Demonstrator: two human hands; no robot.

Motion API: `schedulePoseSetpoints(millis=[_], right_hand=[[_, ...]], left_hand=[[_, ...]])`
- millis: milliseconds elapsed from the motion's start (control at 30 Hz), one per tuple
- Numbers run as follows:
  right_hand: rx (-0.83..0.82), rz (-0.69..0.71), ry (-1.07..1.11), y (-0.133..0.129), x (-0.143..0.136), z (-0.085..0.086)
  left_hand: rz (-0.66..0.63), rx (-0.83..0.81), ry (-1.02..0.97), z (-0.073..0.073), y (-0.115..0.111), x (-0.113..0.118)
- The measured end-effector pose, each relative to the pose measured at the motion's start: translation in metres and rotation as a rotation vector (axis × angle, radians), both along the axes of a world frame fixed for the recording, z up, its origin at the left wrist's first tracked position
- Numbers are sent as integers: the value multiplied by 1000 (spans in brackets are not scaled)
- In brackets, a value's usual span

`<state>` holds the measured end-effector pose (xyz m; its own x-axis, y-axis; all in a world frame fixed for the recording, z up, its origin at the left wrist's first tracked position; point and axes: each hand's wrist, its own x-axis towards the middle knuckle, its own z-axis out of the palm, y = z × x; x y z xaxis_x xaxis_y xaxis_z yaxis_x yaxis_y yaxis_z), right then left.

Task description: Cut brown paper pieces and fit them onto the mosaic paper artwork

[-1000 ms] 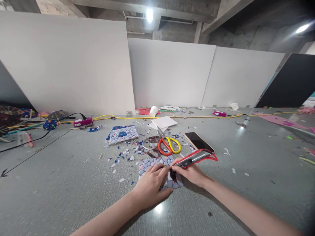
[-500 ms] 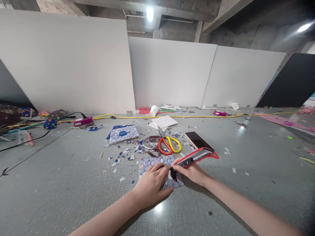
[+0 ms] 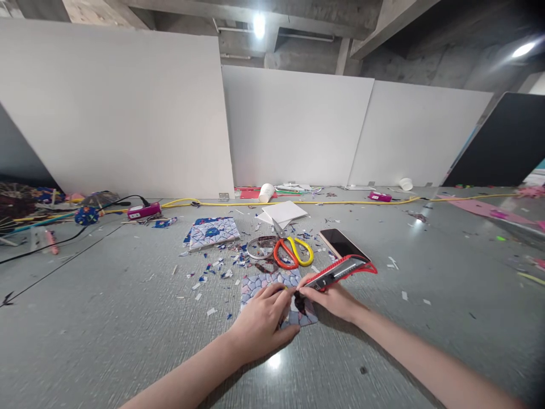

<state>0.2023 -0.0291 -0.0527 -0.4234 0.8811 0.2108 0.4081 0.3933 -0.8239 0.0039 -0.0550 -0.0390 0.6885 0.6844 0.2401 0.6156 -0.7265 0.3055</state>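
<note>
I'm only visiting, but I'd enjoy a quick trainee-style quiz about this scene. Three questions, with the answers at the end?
1. Multiple choice. Which hand holds the red-trimmed utility knife?
A) left hand
B) right hand

2. True or false. Seen from the head camera, the phone lies to the right of the scissors.

3. Fill in the colour. The long cable running behind the scissors is ____.

Key: 1. B; 2. true; 3. yellow.

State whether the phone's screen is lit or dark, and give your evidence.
Dark. The phone lies face up beyond the red cutter in the right hand, its screen black with no display visible.
</note>
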Motion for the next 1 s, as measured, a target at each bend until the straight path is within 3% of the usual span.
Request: schedulePoseSetpoints(millis=[267,500,700,1000], right_hand=[[106,122,-117,1,0,-3],[12,29,-4,0,1,2],[115,151,-108,1,2,-2],[-41,113,18,2,3,3]], left_hand=[[-12,-4,-31,1,-1,1],[4,-5,-8,1,-1,1],[-9,-8,-20,0,0,0],[10,-20,-28,1,-2,0]])
